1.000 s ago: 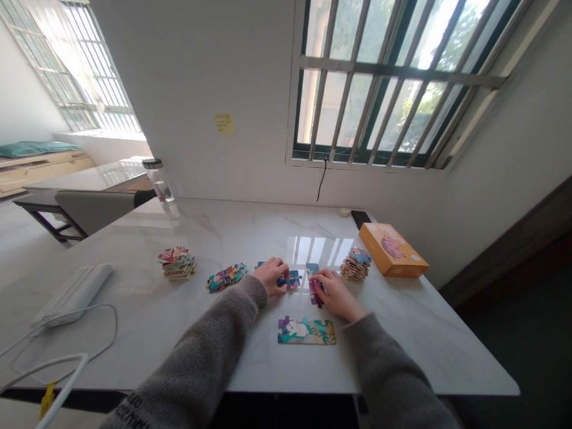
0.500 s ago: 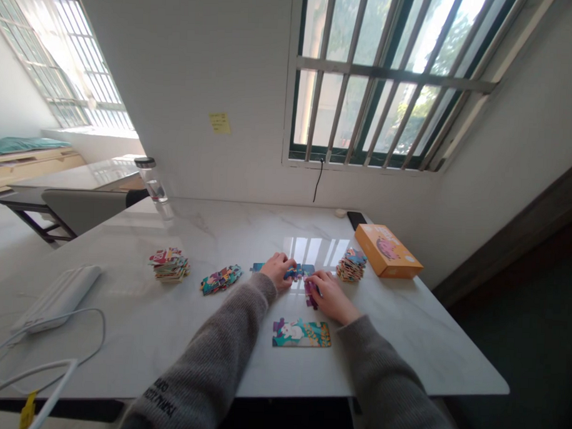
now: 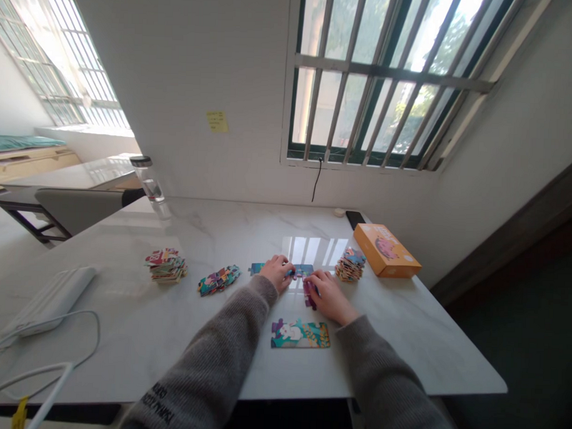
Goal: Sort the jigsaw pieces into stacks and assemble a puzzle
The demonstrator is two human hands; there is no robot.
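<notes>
My left hand rests over a blue strip of joined puzzle pieces, its fingers bent down onto the strip and partly covering it. At the strip's right end, my right hand has its fingers closed on a purple puzzle piece that lies below the strip. Whether that piece touches the strip I cannot tell. Nearer to me lies a joined section of puzzle with a white animal on teal and purple. What the left fingertips grip, if anything, is hidden.
Puzzle pieces stand in a left stack and a right stack; a spread pile lies left of my hands. An orange box sits at right, a phone behind it. A power strip and bottle are at left.
Both hands stay almost in place, with only slight finger movement at the blue strip and the purple piece. The whole view has shifted slightly.
</notes>
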